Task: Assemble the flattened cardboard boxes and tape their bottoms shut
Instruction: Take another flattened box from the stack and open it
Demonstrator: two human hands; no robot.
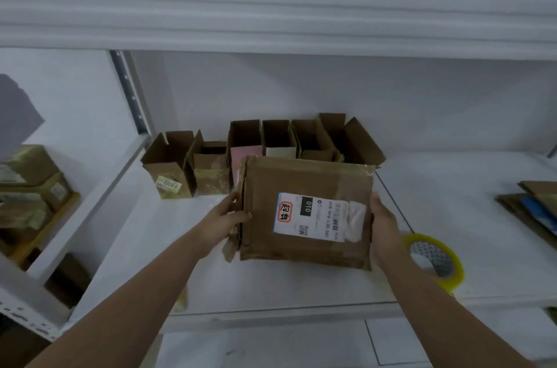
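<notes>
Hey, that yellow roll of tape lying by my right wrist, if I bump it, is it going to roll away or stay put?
The tape roll seems to lie flat on its side on the white shelf, so a nudge would probably slide it, not roll it. Its open core suggests it is light and would shift easily. Set on edge, it would likely roll.

Flattened brown cardboard box (307, 211), white shipping label up, before upright open boxes (259, 153).
</notes>
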